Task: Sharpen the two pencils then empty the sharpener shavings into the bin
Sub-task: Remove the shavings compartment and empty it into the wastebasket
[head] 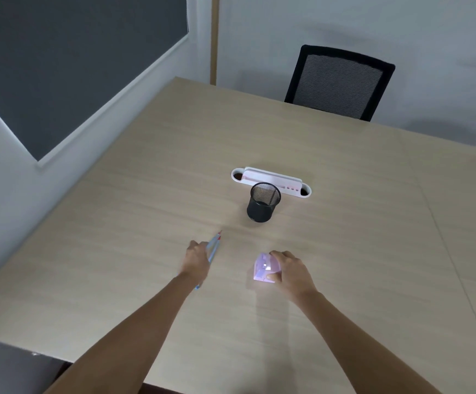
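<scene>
Two light-blue pencils [213,247] with red ends lie together on the wooden table [345,251], and my left hand [197,260] lies over them with its fingers curled around their shafts. A small lilac sharpener [264,268] with a shavings box stands to their right. My right hand [291,270] grips it from the right side, thumb at the front and fingers over the top. A black mesh bin [263,202] stands upright farther back, beyond both hands.
A white cable tray [271,182] is set into the table right behind the bin. A black mesh-backed chair [339,83] stands at the far edge. A wall with a dark board lies to the left.
</scene>
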